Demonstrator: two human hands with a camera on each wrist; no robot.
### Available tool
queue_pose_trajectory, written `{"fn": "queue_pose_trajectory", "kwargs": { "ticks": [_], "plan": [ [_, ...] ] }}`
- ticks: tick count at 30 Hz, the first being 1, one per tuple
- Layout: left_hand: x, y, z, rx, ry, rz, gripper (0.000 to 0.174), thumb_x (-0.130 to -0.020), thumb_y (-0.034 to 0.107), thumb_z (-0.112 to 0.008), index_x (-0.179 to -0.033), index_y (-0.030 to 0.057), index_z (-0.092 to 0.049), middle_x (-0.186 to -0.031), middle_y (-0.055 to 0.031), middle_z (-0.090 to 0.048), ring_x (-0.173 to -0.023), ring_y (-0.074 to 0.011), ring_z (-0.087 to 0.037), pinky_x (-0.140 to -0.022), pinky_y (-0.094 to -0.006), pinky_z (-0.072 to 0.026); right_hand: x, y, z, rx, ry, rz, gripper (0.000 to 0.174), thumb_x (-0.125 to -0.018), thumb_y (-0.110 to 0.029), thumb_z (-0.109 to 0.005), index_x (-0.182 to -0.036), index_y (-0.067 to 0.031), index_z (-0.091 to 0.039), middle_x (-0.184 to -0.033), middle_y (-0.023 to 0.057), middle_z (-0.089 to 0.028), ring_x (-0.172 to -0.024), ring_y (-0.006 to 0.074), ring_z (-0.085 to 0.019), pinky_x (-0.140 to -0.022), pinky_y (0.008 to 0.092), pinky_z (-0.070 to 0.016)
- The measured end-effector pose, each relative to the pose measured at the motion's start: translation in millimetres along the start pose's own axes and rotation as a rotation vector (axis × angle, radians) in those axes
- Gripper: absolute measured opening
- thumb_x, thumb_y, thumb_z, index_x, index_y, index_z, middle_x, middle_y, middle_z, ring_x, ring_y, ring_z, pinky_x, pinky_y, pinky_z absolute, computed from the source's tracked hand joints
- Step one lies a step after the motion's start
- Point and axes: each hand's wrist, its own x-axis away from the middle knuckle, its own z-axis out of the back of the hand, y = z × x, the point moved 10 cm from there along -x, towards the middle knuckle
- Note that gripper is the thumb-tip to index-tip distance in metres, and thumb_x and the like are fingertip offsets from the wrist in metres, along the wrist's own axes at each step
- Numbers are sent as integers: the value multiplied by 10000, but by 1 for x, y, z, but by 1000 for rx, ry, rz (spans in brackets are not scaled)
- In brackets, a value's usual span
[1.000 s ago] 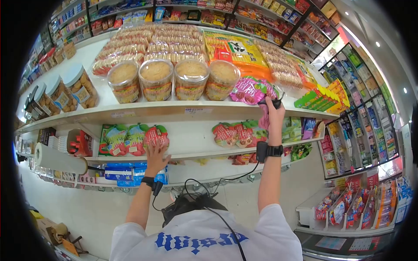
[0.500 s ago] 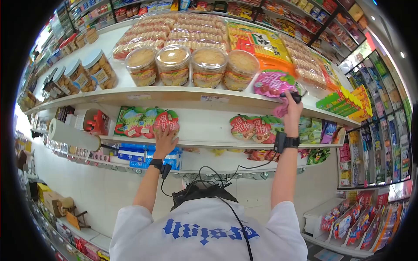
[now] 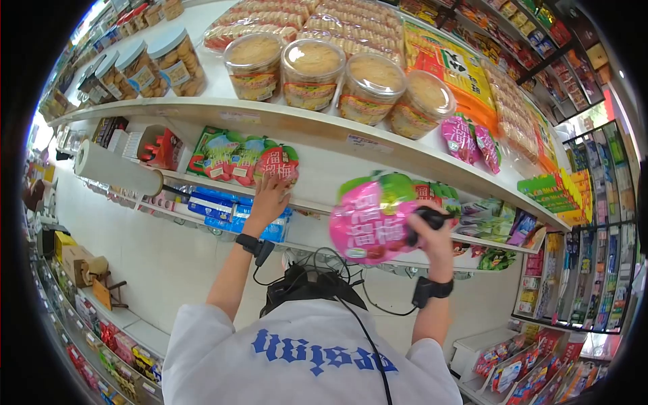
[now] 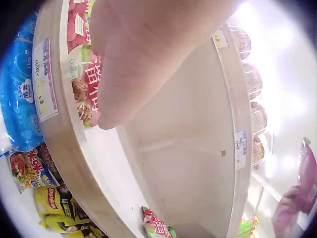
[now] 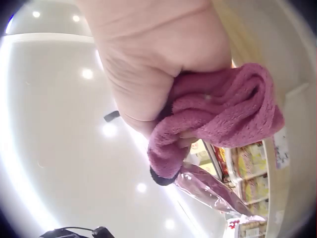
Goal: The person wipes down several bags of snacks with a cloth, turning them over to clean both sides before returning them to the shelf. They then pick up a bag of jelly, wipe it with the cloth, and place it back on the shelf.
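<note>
My right hand (image 3: 435,243) grips a pink bag of dried plums (image 3: 370,219) by its edge, in front of the middle shelf. A fluffy purple cloth (image 5: 223,111) is bunched in the same hand, with a black item (image 3: 428,219) at its fingers. In the right wrist view the bag (image 5: 210,191) sticks out beyond the cloth. My left hand (image 3: 270,201) rests with extended fingers on a red plum bag (image 3: 280,162), the end one of a row on the middle shelf. In the left wrist view that hand (image 4: 143,59) covers part of the bag (image 4: 84,94).
Two pink bags (image 3: 469,142) stand on the top shelf (image 3: 317,121), beside round cookie tubs (image 3: 374,88). More red bags (image 3: 425,192) sit on the middle shelf at right. Blue packs (image 3: 236,214) lie below. A white roll (image 3: 115,167) projects at left.
The right hand has taken the pink bag off the top shelf and brought it down and left, before the middle shelf. The left hand stays on the red bag; the view has shifted.
</note>
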Motion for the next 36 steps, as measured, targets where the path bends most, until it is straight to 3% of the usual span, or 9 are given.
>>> {"fn": "queue_pose_trajectory", "kwargs": {
  "ticks": [11,14,17,20,21,24,27,33,36],
  "plan": [
    [19,-2,32,312,80,54,460,-866,146,-661,-1268,-40,-539,-1293,-256,-533,-1260,-453,-463,-1095,-556,-349,-122,164,-107,-140,-124,-165,282,-911,-172,-734,-1117,-1,-646,-814,0,-626,-655,44,-571,-565,214,-461],
    [18,4,35,368,172,83,474,-895,158,-634,-1308,-42,-517,-1362,-243,-514,-1291,-444,-448,-1094,-556,-348,-151,210,-109,29,-177,-104,323,-887,-163,-732,-1146,3,-636,-836,58,-666,-677,121,-643,-601,261,-513],
    [0,44,24,218,133,-204,462,-940,242,-587,-1337,11,-539,-1443,-199,-480,-1347,-414,-418,-1127,-540,-319,-172,269,-81,537,-92,106,370,-848,-156,-732,-1168,-2,-630,-886,138,-698,-775,241,-708,-690,334,-555],
    [-6,58,-38,94,-22,-339,465,-971,338,-530,-1361,88,-564,-1502,-155,-443,-1402,-387,-373,-1162,-543,-273,-138,213,-83,824,-18,309,338,-893,-123,-667,-1178,49,-609,-880,94,-694,-765,198,-690,-666,325,-544],
    [-7,55,-49,92,-48,-316,466,-970,361,-526,-1359,109,-573,-1500,-148,-446,-1410,-384,-364,-1168,-547,-262,-122,198,-83,691,-50,87,310,-902,-170,-679,-1146,18,-645,-900,83,-703,-813,187,-684,-734,323,-542],
    [-5,55,-71,76,-113,-261,477,-969,406,-527,-1372,156,-577,-1502,-141,-445,-1429,-385,-335,-1172,-555,-252,-82,150,-96,575,-320,47,296,-867,-169,-729,-1106,-5,-674,-922,108,-714,-862,152,-675,-802,300,-536],
    [-7,56,-72,73,-96,-251,492,-964,412,-549,-1391,167,-562,-1515,-146,-425,-1435,-398,-319,-1157,-563,-272,-50,51,-74,509,-161,186,239,-884,-152,-730,-1071,-7,-692,-897,56,-707,-847,92,-624,-795,267,-518],
    [-4,55,-76,114,-80,-239,512,-936,397,-582,-1394,170,-551,-1538,-139,-384,-1445,-401,-297,-1118,-598,-317,-65,-98,82,427,596,405,239,-914,-195,-721,-1037,2,-666,-849,18,-647,-752,77,-588,-628,246,-490],
    [-4,53,-79,135,-158,-224,526,-957,384,-566,-1446,202,-503,-1552,-133,-348,-1461,-406,-255,-1133,-599,-292,-107,-116,126,850,633,412,447,-819,-296,-791,-1097,25,-651,-905,126,-695,-768,209,-663,-680,344,-532]
  ]
}}
